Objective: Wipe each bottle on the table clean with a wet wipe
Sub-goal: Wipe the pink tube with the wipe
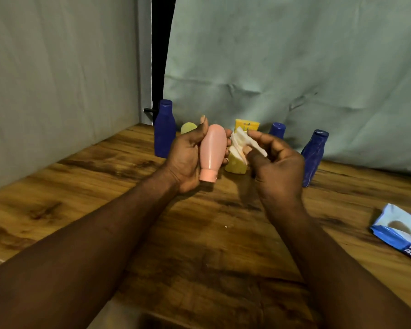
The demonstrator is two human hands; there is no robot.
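Above the middle of the wooden table [199,245], the left hand [185,157] grips the pink bottle [212,150], thumb and fingers curled round its body. The bottle's long axis stands near upright, cap [208,175] pointing down toward the wearer, rounded base up and away. Just beside it, the right hand [278,167] pinches a crumpled wet wipe [241,141] between thumb and fingertips; contact with the bottle cannot be confirmed. Behind stand a tall blue bottle [164,129], a yellow bottle [249,125] and a small blue bottle [277,130].
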